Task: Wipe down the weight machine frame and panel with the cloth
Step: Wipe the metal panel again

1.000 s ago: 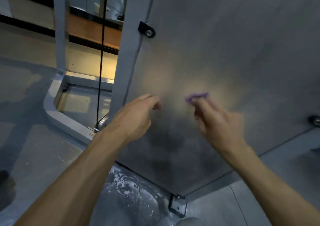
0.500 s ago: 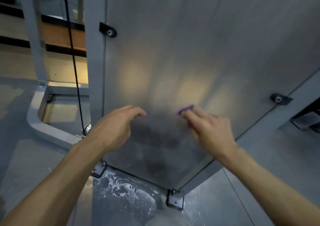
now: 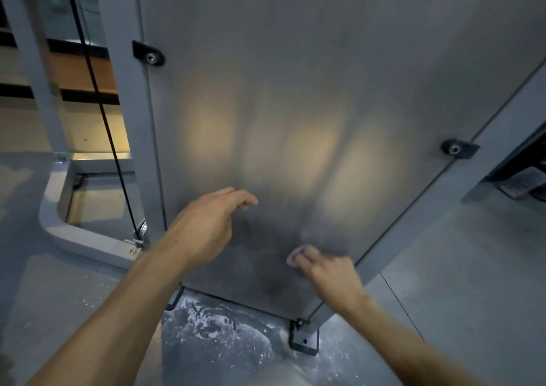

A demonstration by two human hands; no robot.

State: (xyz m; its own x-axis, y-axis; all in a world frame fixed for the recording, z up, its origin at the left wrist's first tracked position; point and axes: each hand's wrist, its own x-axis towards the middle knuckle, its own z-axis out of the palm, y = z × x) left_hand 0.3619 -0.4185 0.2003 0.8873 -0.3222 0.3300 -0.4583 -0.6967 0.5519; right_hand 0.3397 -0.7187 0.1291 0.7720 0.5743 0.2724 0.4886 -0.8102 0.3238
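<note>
A tall grey metal panel of the weight machine fills the middle of the view, held between grey frame posts. My right hand presses a small purple cloth against the lower part of the panel; only a bit of cloth shows past the fingertips. My left hand hovers in front of the panel to the left, fingers loosely curled and holding nothing. The lower panel looks darker and smudged.
Black bolt brackets pin the panel to the frame. A black cable runs down left of the post to the base rail. White powder is scattered on the grey floor below the panel, beside a black foot bracket.
My right hand with the cloth has slid down the panel toward its lower right corner. My left hand stays about level. The view has shifted, showing more of the panel.
</note>
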